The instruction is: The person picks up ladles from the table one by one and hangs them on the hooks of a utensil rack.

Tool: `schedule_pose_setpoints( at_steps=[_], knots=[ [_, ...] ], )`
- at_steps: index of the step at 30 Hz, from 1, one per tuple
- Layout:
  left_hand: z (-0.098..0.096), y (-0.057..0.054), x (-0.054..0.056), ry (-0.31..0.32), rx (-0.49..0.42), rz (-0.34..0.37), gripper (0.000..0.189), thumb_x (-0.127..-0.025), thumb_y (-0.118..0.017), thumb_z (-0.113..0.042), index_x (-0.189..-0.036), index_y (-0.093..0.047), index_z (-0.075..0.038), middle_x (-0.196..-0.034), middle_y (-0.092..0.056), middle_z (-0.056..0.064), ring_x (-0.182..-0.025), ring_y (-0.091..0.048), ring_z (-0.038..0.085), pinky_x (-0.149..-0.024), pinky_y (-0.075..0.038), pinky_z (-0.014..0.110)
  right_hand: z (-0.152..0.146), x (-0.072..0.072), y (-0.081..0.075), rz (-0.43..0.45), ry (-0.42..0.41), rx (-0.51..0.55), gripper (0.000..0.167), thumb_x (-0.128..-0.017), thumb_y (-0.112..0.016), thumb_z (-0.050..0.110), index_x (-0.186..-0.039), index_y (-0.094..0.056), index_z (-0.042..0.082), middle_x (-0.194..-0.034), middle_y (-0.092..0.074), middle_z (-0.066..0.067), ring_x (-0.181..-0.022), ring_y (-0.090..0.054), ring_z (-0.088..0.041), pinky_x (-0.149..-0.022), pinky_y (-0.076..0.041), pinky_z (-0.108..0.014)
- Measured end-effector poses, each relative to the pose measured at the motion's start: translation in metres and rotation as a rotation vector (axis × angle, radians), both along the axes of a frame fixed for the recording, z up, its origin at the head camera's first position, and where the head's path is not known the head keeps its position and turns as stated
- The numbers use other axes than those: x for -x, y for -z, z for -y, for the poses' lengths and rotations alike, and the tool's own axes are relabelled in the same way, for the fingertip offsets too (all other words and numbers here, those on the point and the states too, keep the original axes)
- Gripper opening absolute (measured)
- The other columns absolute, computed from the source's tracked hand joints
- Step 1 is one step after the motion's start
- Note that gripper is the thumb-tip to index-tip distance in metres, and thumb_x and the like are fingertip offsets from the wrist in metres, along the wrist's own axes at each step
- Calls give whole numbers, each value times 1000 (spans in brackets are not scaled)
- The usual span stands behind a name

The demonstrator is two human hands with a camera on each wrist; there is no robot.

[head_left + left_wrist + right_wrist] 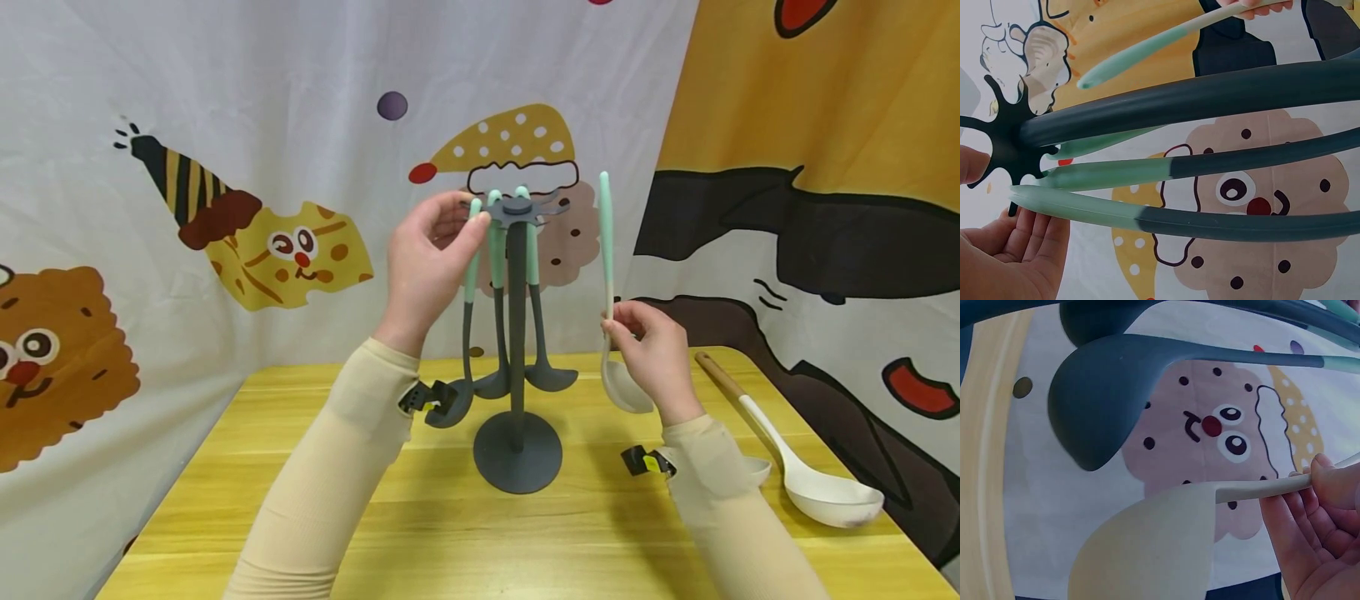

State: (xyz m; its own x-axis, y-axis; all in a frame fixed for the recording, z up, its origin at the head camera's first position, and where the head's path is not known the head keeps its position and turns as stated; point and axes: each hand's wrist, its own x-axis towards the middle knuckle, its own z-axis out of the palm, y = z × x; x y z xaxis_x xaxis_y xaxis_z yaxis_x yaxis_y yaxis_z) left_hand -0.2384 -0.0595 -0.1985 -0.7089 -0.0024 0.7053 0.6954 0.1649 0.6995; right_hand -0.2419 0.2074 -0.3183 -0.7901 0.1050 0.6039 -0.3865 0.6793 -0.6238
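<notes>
A dark utensil rack [517, 333] with a round base and a star-shaped top stands upright on the table. Three dark ladles with mint handles hang from its left and back side; the nearest ladle [1210, 224] hangs beside my left hand [431, 258]. That hand grips the prongs of the rack top [1004, 137], thumb on one side and fingers on the other. To the right of the rack, my right hand [652, 354] pinches the shaft of a cream ladle [1147, 544] with a mint handle [606, 225]. This ladle is upright, bowl down, and apart from the rack.
On the table's right side lies a white ladle [825, 492] with a wooden handle. A pale rounded piece [757, 471] shows partly behind my right forearm. The wooden table [480, 550] backs onto a printed cartoon curtain [315, 100].
</notes>
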Motion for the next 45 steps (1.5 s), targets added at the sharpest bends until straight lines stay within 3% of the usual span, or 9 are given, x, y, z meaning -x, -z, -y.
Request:
schedule_pose_setpoints(
  at_steps=[23, 45],
  knots=[
    [0, -1, -1, -7, 2, 14, 26, -94, -67, -15, -116, -66, 0, -104, -66, 8, -95, -62, 18, -87, -52, 31, 12, -13, -12, -51, -80, 15, 11, -93, -70, 8, -102, -72, 2, -87, -69, -9, -72, -61, -8, -64, -47, -11],
    [0, 0, 0, -5, 10, 3, 26, -95, -66, -15, -116, -65, 0, -104, -67, 8, -95, -62, 18, -88, -52, 33, 23, -20, -12, -86, -130, -29, 8, -90, -72, 5, -98, -73, 4, -83, -67, -5, -69, -59, -13, -60, -45, -15]
  ],
)
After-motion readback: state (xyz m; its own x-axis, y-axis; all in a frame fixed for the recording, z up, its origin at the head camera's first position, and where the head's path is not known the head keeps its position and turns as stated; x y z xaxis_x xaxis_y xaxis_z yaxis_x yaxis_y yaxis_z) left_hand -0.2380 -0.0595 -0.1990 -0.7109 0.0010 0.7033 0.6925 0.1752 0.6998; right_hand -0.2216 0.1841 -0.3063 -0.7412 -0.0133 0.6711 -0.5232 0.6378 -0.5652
